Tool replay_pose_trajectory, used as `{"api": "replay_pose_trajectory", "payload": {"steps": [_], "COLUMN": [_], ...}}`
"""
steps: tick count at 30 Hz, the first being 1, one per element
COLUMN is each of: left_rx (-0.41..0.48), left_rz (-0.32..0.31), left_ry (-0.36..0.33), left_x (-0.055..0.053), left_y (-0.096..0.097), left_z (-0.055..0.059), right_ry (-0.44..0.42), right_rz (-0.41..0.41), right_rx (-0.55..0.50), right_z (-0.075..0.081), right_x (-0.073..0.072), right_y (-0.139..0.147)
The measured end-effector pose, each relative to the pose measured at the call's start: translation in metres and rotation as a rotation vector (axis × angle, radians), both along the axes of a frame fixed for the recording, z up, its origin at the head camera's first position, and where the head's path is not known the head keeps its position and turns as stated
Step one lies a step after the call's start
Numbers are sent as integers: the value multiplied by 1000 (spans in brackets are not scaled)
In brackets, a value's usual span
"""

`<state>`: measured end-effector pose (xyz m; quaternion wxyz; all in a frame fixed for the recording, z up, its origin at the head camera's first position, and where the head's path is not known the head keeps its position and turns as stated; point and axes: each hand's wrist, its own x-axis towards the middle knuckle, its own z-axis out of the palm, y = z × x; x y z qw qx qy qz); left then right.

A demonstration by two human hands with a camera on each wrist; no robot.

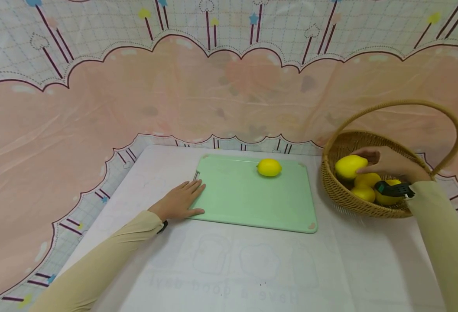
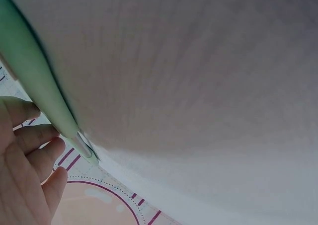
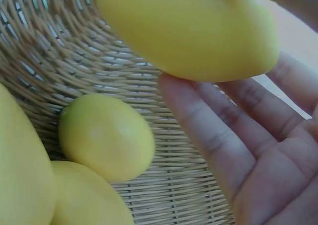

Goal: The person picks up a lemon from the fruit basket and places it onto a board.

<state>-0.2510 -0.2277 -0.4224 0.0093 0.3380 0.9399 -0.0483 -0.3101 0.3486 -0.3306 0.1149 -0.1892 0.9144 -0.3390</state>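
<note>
My left hand [image 1: 180,200] rests at the left edge of a green cutting board [image 1: 248,197], its fingers extended onto the rim; the left wrist view shows the fingertips along the board's edge [image 2: 42,81]. One yellow lemon [image 1: 269,167] lies near the board's far edge. Inside the wicker basket [image 1: 342,197] at the right, my right hand [image 1: 390,162] grips a lemon [image 1: 351,167] between thumb and fingers. Close up in the right wrist view, that lemon [image 3: 194,31] is raised over the woven wall. Several more lemons [image 3: 107,138] lie below it.
The basket's tall arched handle [image 1: 400,103] rises over the right hand. Beneath everything is a white tablecloth [image 1: 229,264] with faint printing. A pink and white patterned curtain [image 1: 213,95] hangs right behind the table.
</note>
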Motion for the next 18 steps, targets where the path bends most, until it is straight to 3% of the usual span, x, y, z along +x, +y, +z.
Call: {"api": "replay_pose_trajectory", "payload": {"steps": [7, 12, 18], "left_rx": [-2, 1, -2], "left_rz": [7, 15, 11], "left_ry": [-6, -17, -9], "left_x": [0, 0, 0], "left_y": [0, 0, 0], "left_z": [0, 0, 0], "right_ry": [65, 88, 70], "right_rz": [-59, 11, 87], "right_rx": [-79, -183, -233], "right_z": [12, 24, 36], "right_x": [8, 14, 23], "right_y": [-2, -11, -26]}}
